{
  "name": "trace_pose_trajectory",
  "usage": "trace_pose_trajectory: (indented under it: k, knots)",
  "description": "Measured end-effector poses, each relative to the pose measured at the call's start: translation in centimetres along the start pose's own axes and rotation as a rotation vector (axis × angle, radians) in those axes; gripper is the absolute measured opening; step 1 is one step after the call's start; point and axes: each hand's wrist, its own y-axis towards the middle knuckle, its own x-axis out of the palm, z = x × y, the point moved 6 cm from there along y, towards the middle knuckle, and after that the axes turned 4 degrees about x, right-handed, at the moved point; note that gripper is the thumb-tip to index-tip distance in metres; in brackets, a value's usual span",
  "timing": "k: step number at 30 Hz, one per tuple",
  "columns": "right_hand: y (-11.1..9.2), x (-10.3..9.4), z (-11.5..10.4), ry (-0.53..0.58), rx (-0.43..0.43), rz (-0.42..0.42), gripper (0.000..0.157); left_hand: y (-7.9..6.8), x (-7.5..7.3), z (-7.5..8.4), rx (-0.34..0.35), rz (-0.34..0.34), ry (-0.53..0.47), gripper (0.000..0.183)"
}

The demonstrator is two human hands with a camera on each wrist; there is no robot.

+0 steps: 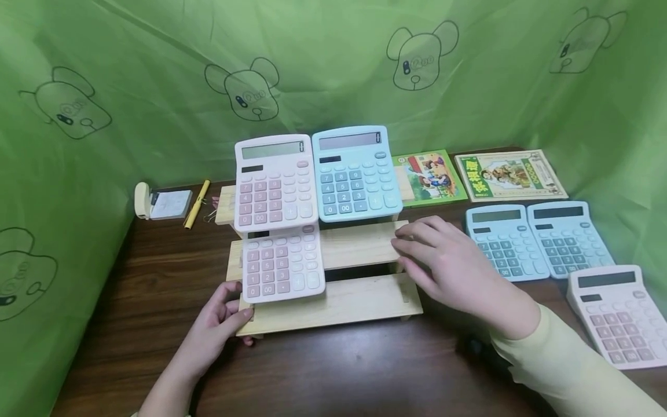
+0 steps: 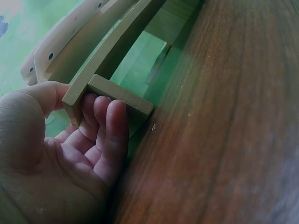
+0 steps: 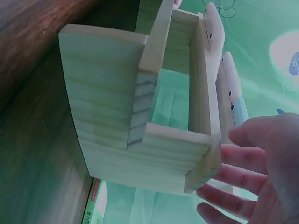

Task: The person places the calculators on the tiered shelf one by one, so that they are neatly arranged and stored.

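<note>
A tiered wooden stand (image 1: 359, 298) stands at the middle of the table. Its top tier carries a pale pink calculator (image 1: 307, 197) and a light blue calculator (image 1: 357, 179) side by side. Another pale pink calculator (image 1: 286, 266) leans at the left of the middle tier. My left hand (image 1: 215, 324) grips the left end of the lowest board, thumb above and fingers curled beneath, as the left wrist view shows. At the right end of the middle board, my right hand (image 1: 448, 266) touches the wood with extended fingers; in the right wrist view its fingertips (image 3: 205, 191) are at the board's edge.
Right of the stand are two blue calculators (image 1: 502, 214) and a pink one (image 1: 615, 318). Two picture booklets (image 1: 510, 174) lie behind. At left are a small stapler-like object (image 1: 142, 200), a notepad (image 1: 172, 204) and a yellow pen (image 1: 197, 204). Green fabric (image 1: 333, 69) surrounds the table.
</note>
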Motion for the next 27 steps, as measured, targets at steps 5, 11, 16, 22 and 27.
trace_pose_trajectory:
  k: [5,11,16,22,27]
  knots:
    - [0.0,-0.4,0.2,0.006,-0.013,0.028,0.027,0.0,-0.1,-0.2,0.006,0.001,0.004,0.036]
    - [0.0,-0.6,0.5,-0.001,-0.016,0.045,0.029,0.0,-0.1,-0.2,0.007,-0.005,0.0,0.036]
    - [-0.1,-0.6,1.0,-0.024,0.021,0.021,0.031,0.0,0.1,0.1,0.002,0.0,-0.004,0.036]
    - [-0.1,-0.6,2.0,-0.04,0.053,0.025,0.036,0.0,0.1,0.2,-0.007,0.01,0.002,0.036]
    - [-0.3,-0.4,3.2,-0.065,0.116,0.004,0.044,0.0,0.1,0.1,-0.014,0.012,-0.002,0.035]
